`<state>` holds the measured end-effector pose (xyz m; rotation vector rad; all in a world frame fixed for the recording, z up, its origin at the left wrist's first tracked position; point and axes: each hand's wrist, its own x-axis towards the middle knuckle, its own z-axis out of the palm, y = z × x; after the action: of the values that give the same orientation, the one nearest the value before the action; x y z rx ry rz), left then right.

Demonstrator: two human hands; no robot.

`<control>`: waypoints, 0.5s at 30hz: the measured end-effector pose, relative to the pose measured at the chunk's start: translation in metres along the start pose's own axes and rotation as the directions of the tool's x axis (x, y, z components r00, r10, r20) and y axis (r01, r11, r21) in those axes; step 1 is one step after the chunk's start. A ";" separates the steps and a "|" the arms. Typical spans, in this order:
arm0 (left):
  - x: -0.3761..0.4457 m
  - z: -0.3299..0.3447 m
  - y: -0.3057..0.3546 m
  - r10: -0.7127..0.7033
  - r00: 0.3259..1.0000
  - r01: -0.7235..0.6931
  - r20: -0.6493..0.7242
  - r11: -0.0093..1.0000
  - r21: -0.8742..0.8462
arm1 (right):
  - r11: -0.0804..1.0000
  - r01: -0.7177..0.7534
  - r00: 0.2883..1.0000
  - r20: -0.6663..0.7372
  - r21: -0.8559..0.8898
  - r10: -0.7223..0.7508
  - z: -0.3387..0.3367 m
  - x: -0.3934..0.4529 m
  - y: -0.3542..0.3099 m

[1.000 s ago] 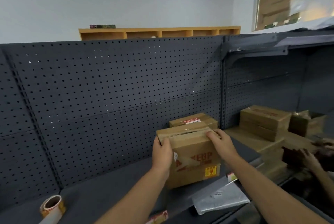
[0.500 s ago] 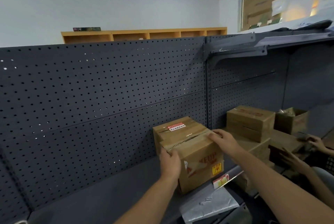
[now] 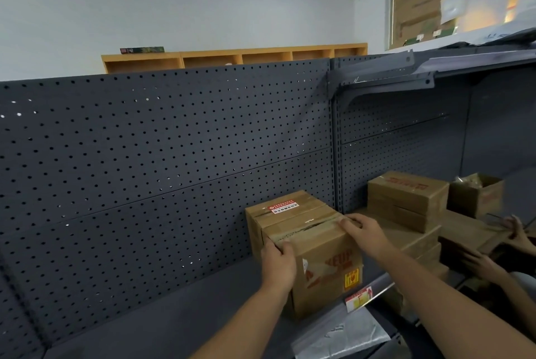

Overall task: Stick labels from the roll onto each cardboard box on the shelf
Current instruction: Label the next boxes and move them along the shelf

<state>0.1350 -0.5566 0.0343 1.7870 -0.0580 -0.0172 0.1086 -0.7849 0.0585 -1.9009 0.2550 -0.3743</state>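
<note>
Both hands grip the front cardboard box [image 3: 324, 260] on the shelf [image 3: 174, 321]: left hand [image 3: 278, 264] fingers clamped on its left edge, right hand [image 3: 362, 232] fingers on its top; labelled box [image 3: 285, 209] directly behind.

Even overhead light, soft shadows; wide-angle edge warp, slight blur rt.

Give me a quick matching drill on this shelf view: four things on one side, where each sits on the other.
Things:
1. left hand
2. right hand
3. red-and-white label
4. open box

Places:
A. top of the rear box
B. far right of the shelf
C. front box's top right edge
D. front box's left corner

Pairs: 1-D, 2-C, 3-A, 4-B
</note>
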 end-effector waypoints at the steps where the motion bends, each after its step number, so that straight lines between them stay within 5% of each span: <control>1: 0.001 -0.002 0.002 0.009 1.000 -0.009 0.000 0.999 0.035 | 0.999 0.011 1.000 -0.022 -0.041 -0.012 0.001 0.001 0.000; 7: 0.000 -0.032 0.023 0.221 0.975 -0.209 0.020 0.887 0.411 | 0.887 0.194 0.941 -0.176 -0.419 -0.289 0.021 -0.013 -0.013; 15: -0.033 -0.086 0.029 0.537 0.828 -0.476 0.158 0.527 0.704 | 0.670 0.450 0.866 0.106 -0.591 -0.489 0.048 -0.053 -0.046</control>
<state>0.1054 -0.4773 0.0805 2.5031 -0.6180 0.5885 0.0778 -0.7087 0.0785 -2.5966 -0.1145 -0.7756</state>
